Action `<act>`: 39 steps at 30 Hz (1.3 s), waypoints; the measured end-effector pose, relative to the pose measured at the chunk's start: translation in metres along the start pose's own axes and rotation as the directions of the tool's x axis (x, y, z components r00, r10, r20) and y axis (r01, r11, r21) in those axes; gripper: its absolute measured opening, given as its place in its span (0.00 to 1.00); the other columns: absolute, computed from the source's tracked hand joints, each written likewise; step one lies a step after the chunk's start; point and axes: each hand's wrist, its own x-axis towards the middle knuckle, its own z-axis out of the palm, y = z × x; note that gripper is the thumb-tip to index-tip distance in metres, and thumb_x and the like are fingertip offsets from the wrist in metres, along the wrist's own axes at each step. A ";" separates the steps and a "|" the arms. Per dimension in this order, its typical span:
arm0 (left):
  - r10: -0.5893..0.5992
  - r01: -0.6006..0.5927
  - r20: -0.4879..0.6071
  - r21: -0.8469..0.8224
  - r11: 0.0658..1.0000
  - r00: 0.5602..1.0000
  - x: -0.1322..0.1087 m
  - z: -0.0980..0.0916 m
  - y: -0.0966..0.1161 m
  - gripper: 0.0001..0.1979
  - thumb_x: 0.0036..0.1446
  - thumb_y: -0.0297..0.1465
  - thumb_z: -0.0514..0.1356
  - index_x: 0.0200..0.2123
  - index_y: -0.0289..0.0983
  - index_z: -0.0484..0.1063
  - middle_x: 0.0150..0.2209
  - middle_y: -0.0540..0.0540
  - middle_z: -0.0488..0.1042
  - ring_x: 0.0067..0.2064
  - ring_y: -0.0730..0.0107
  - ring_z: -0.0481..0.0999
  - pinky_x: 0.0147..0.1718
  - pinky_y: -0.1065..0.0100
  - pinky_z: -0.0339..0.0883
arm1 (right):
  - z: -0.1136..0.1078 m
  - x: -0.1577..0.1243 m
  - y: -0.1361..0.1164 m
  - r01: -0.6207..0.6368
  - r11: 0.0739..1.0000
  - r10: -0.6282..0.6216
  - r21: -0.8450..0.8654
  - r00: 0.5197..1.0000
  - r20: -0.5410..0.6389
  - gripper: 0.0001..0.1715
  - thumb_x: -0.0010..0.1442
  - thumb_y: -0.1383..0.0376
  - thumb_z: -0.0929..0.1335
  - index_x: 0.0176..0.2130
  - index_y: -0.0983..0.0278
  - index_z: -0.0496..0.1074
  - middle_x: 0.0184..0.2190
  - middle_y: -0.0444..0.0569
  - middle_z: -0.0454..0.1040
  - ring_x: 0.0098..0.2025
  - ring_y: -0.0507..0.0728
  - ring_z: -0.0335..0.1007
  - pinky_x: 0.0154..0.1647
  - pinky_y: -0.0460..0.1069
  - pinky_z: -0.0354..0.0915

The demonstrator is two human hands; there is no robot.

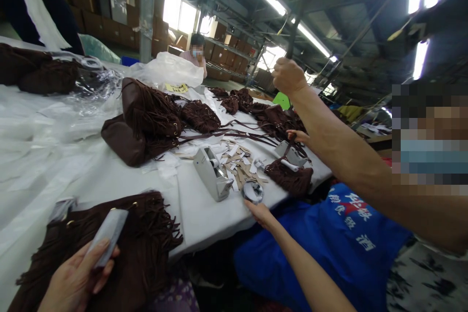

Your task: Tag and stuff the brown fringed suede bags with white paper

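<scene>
At the lower left, my left hand is closed around a flat, grey-white wrapped strip, thumb on top. Whether the strip is joined to the bag below is unclear. Beneath it a dark brown fringed bag with gold eyelets lies at the table's near edge. My right hand reaches to the table edge, its fingers on a round roll in shiny clear wrap, perhaps tape. Just left of that roll stands a grey tape dispenser.
A co-worker in a blue apron sits close at right, one arm raised, the other hand at a fringed bag. Paper strips lie mid-table. More brown bags are piled behind. Other people are farther back.
</scene>
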 end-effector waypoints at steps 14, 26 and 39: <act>0.162 -0.161 0.044 -0.026 0.987 0.986 -0.018 0.023 0.018 0.20 0.48 0.46 0.63 0.26 0.33 0.71 0.16 0.52 0.66 0.16 0.78 0.59 0.10 0.77 0.51 | -0.007 -0.025 -0.008 -0.229 0.973 0.222 0.035 0.966 0.133 0.32 0.54 0.37 0.63 0.22 0.61 0.63 0.11 0.42 0.57 0.11 0.46 0.47 0.09 0.43 0.40; 0.041 -0.041 -0.003 -0.025 0.999 0.999 -0.010 0.013 0.009 0.25 0.37 0.49 0.69 0.28 0.31 0.73 0.19 0.50 0.69 0.18 0.77 0.62 0.11 0.77 0.53 | -0.020 -0.035 -0.007 -0.309 0.930 0.265 0.201 0.939 0.219 0.42 0.58 0.35 0.54 0.28 0.68 0.70 0.13 0.41 0.59 0.11 0.45 0.51 0.10 0.39 0.44; -0.036 0.036 0.005 -0.041 0.998 0.999 0.001 0.002 0.001 0.25 0.32 0.45 0.71 0.30 0.33 0.74 0.18 0.50 0.69 0.19 0.73 0.63 0.11 0.75 0.56 | -0.018 -0.037 0.022 0.073 0.967 -0.075 0.246 0.997 -0.002 0.13 0.49 0.61 0.71 0.34 0.68 0.75 0.20 0.41 0.68 0.19 0.46 0.60 0.17 0.40 0.54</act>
